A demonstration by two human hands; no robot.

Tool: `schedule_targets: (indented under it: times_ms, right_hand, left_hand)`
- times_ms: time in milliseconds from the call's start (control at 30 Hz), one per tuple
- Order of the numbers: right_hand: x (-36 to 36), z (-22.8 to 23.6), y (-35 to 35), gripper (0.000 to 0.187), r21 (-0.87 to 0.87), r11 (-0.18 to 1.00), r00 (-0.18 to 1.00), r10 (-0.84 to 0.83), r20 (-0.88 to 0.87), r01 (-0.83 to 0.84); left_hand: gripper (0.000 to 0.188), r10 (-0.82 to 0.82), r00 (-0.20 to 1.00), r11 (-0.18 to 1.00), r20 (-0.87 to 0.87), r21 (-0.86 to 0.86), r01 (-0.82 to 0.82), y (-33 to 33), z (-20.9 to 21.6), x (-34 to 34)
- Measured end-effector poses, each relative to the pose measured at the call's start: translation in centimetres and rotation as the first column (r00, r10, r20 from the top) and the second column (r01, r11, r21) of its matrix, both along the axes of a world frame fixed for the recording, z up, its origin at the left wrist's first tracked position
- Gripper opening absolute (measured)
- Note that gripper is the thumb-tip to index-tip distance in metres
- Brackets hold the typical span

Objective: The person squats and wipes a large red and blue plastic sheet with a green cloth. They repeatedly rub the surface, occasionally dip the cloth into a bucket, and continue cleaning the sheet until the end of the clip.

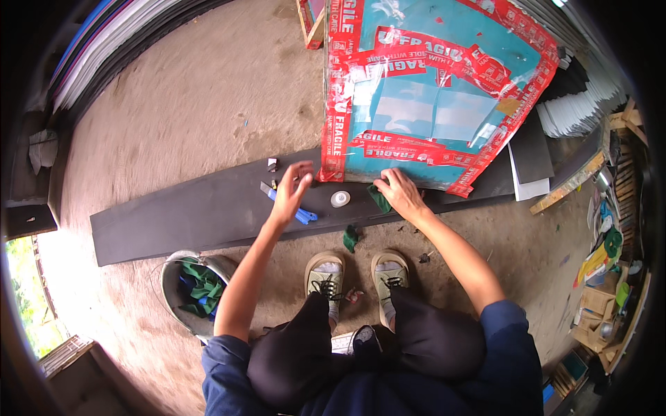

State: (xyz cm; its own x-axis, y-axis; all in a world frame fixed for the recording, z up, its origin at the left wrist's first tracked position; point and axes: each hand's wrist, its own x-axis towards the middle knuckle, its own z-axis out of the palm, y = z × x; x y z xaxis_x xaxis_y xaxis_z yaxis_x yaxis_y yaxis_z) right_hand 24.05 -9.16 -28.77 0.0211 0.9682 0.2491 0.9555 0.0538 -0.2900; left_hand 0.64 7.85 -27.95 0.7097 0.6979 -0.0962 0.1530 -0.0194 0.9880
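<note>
My right hand (401, 192) has its fingers bent and closed on a dark green cloth scrap (379, 200), at the lower edge of a large teal panel (385, 87) bound with red tape. My left hand (293, 192) hovers with thumb and fingers apart, holding nothing, left of the panel's lower left corner. Below it, a blue-handled cutter knife (305, 216) lies on a long black board (173, 220), its blade pointing away to the left. Between my hands sits a small round white roll or disc (340, 199). A small white-and-dark box (272, 165) lies beyond the left hand.
A bucket (169, 288) holding green and blue cloth scraps stands left of my feet. Another green scrap (350, 238) lies on the floor before my shoes. Stacked sheets (581, 109) stand at far right, and a cluttered wooden shelf (598, 301) runs along the right side.
</note>
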Motion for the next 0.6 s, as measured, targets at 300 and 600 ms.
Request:
schedule_targets:
  times_ms: [300, 600]
  right_hand:
    - [-1.3, 2.6, -2.1, 0.016, 0.049, 0.993, 0.966, -0.095, -0.241, 0.109]
    - [-1.7, 10.8, -8.1, 0.016, -0.036, 0.885, 0.618, -0.353, -0.703, 0.464]
  left_hand:
    - [0.056, -0.092, 0.98, 0.828, -0.176, 0.533, 0.174, -5.7, -1.6, 0.3]
    - [0.046, -0.134, 0.991, 0.934, -0.025, 0.33, 0.134, -8.9, 3.9, 2.3]
